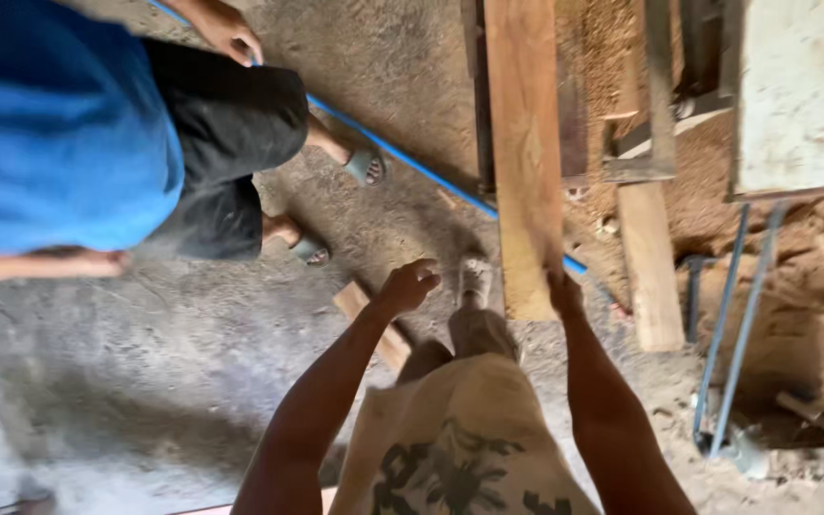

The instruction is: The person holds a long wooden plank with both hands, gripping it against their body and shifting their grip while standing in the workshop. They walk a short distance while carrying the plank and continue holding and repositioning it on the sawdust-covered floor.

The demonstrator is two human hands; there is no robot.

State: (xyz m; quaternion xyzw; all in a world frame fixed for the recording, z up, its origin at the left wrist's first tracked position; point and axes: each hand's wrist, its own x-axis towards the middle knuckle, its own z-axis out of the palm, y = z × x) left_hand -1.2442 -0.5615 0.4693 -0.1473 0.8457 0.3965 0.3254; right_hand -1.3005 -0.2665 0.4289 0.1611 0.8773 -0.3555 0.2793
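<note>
Looking straight down here, so everything is placed off the long wooden plank (524,143). Nearest me, my right hand (565,294) sits at the plank's near end, fingers wrapped on its right corner, so that hand is holding the plank. My left hand (408,285) hangs free just left of that end, fingers loosely curled around nothing, touching nothing. My own foot (474,278) is planted right beside the near end, between the two hands.

A short wood offcut (374,324) lies on the floor left of the plank, under my left forearm. A blue pipe (402,157) runs diagonally and passes under the plank. Right of the plank there's a second, narrower board (648,257) on sawdust.

Further out, another person in a blue shirt (50,124) stands well left of the plank.

My take: one-handed on a corner looks twisty, so I'd get the free hand onto the other edge and mind the toes.
</note>
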